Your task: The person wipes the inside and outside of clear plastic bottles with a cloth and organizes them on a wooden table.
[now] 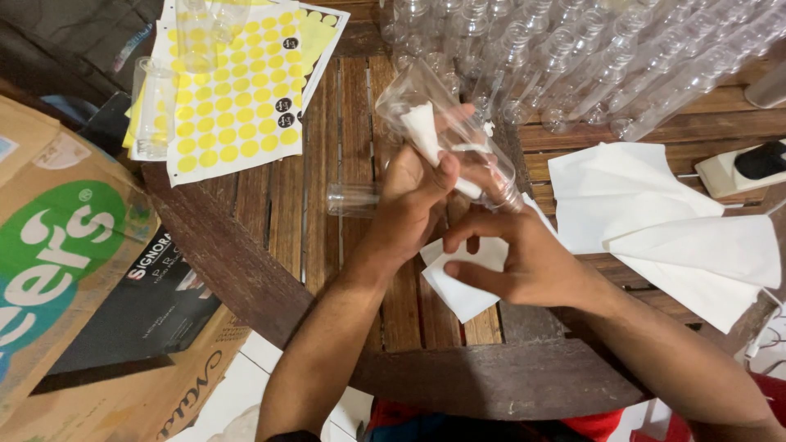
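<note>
Bottle [446, 131], clear and hard to outline, sits in left hand [413, 196]'s grip; right hand [524, 262] seemingly pinches its neck.

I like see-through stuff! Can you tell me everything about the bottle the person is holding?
The clear bottle looks like thin plastic, with a threaded neck and no cap. It is tilted above the wooden table, neck pointing lower right. The left hand presses a white tissue against its side, while the right hand grips near its neck. It looks empty.
</note>
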